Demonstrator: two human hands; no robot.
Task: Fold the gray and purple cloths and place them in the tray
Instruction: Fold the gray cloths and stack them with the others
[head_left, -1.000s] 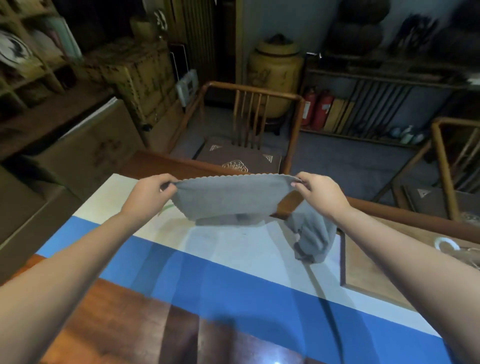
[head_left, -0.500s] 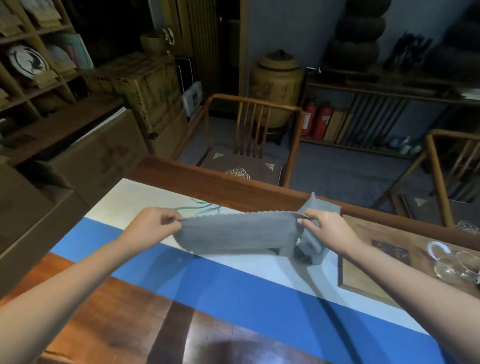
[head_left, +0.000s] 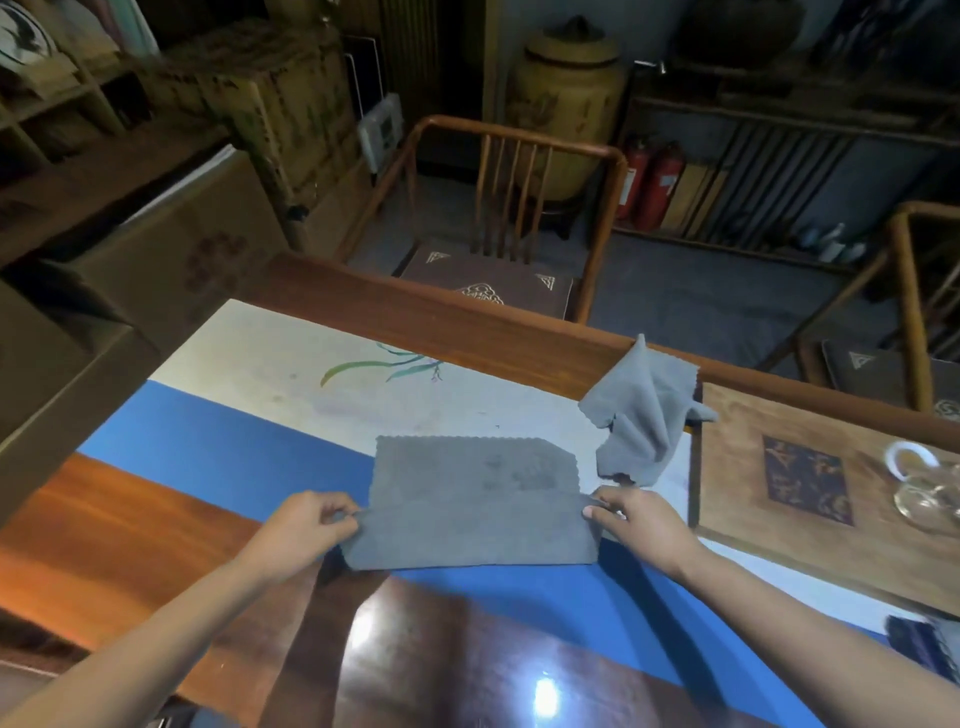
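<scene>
Change: flat gray scalloped-edge microfiber cloth, held in the air a second ago, now lies on the blue-and-cream table runner | left hand and right hand pinch its side edges | second, crumpled gray cloth beyond it, touching the wooden tray at the runner's right | first fold apparently made.

Gray cloth flat on the tabletop — left hand and right hand pinching its side edges; crumpled cloth beside the tray.
</scene>
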